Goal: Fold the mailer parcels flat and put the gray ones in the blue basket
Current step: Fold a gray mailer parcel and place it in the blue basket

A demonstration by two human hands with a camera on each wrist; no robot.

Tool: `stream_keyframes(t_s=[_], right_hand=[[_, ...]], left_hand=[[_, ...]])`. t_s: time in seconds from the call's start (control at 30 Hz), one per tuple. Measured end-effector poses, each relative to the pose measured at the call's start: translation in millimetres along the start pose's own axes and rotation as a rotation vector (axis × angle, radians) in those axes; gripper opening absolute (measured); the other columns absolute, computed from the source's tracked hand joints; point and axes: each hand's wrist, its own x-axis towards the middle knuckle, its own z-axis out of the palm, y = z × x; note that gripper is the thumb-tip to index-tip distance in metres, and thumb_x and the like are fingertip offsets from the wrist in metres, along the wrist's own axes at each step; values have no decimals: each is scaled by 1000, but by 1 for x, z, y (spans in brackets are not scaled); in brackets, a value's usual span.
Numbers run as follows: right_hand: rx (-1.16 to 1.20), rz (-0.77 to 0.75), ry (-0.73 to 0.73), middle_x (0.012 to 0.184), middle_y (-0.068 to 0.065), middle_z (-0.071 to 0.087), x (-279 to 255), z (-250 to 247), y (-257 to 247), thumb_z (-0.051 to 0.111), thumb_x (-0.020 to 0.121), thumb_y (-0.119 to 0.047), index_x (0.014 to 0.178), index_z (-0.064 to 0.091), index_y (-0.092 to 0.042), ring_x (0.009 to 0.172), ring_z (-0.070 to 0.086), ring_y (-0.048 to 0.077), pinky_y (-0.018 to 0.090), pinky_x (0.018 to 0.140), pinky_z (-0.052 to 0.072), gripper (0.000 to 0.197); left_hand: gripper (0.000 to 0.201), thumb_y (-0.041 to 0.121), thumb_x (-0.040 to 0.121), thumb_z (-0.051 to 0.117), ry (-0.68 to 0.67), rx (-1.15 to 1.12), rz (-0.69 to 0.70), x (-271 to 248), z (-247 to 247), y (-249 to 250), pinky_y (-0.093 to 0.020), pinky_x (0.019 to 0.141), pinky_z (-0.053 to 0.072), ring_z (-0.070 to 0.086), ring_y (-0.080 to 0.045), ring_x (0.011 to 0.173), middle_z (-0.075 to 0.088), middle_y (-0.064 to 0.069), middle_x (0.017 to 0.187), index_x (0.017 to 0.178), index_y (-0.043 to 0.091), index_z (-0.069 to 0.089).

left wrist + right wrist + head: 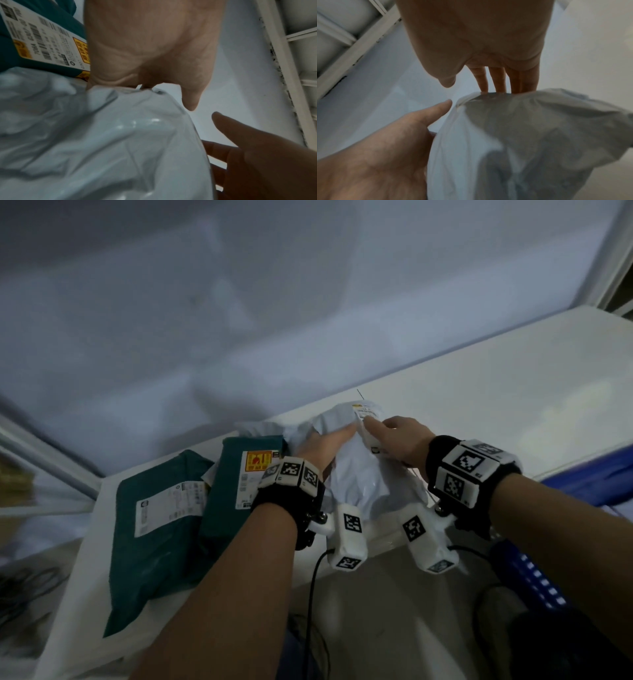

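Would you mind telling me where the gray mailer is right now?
In the head view the gray mailer lies mid-table under both hands, left hand and right hand, just right of the nearer green parcel.

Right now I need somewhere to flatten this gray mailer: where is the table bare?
Bare: white tabletop right of the crumpled gray plastic mailer, up to the wall. Crowded: left, where two dark green mailers lie beside it.

Right side of the tabletop is wide open for a reach. Left's blocked by 2 green mailers, packed tight beside the crumpled gray mailer.
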Motion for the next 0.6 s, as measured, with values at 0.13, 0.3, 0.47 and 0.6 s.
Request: stream_keyframes(t_s=[0.13,0.3,0.47,0.6], right_hand=[[82,73,-47,111,9,62,8,4,9,60,83,-62,123,57,-12,102,63,29,43,91,54,64],[266,196,-50,107,9,60,14,10,21,69,82,-45,133,46,-15,91,69,30,47,75,60,62],[229,275,-68,107,19,66,23,7,26,70,79,-44,130,41,-10,87,71,33,48,75,60,67],[-38,175,98,138,18,40,34,-3,26,68,82,-46,142,34,-13,124,48,38,35,96,44,77]], left_hand=[[97,52,47,83,-22,20,92,-20,8,14,-46,93,56,67,-31,109,67,-13,124,131,11,57],[127,77,41,79,-9,232,148,0,14,11,-49,109,41,50,-28,131,48,-1,146,149,29,33],[120,76,39,81,-113,472,196,24,14,13,-49,100,49,62,-30,114,59,-2,134,143,30,41],[97,64,53,78,-232,539,295,10,17,27,-43,104,47,62,-20,115,64,2,129,139,27,51]])
